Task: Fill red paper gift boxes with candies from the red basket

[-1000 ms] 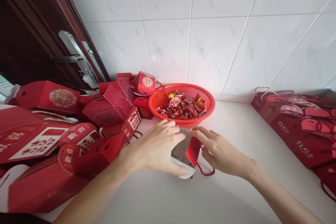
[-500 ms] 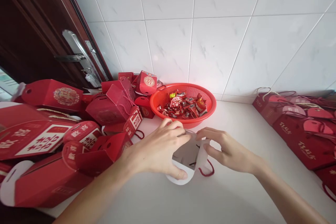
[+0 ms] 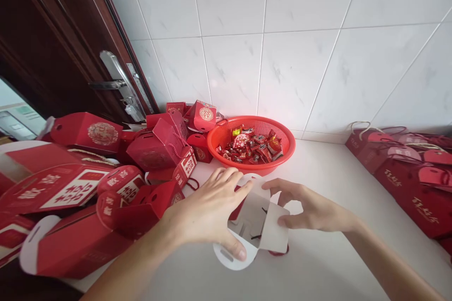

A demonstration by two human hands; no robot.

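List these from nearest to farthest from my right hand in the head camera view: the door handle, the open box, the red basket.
1. Open box: at the fingers of your right hand.
2. Red basket: just beyond the box.
3. Door handle: far left, on the door.

Light is soft, and the edges stretch.

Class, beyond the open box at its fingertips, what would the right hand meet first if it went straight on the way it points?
Most likely the left hand, whose index finger reaches over the open box towards the right hand, though how their heights compare is unclear.
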